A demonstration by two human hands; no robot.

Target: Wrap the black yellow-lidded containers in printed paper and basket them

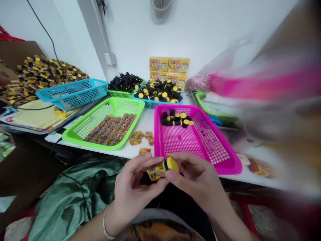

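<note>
A small cylinder (157,171) with a printed yellow label and a yellow-topped black cap is held between my hands, tilted, in front of the table edge. My left hand (140,182) grips its labelled body. My right hand (194,174) pinches the cap end with thumb and fingers. Just beyond stands a pink basket (232,164) with several black cylinders with yellow caps (178,118) at its far end. Several flat printed labels (137,137) lie on the table left of it. A green basket (117,146) holds rows of labelled cylinders (110,130).
Behind are a blue basket (147,104) full of black and yellow cylinders and another green basket (119,94) of black pieces. Printed yellow boxes (169,65) stand against the wall. A blue basket (75,95) sits before a large labelled heap (47,72). Something blurred fills the right side.
</note>
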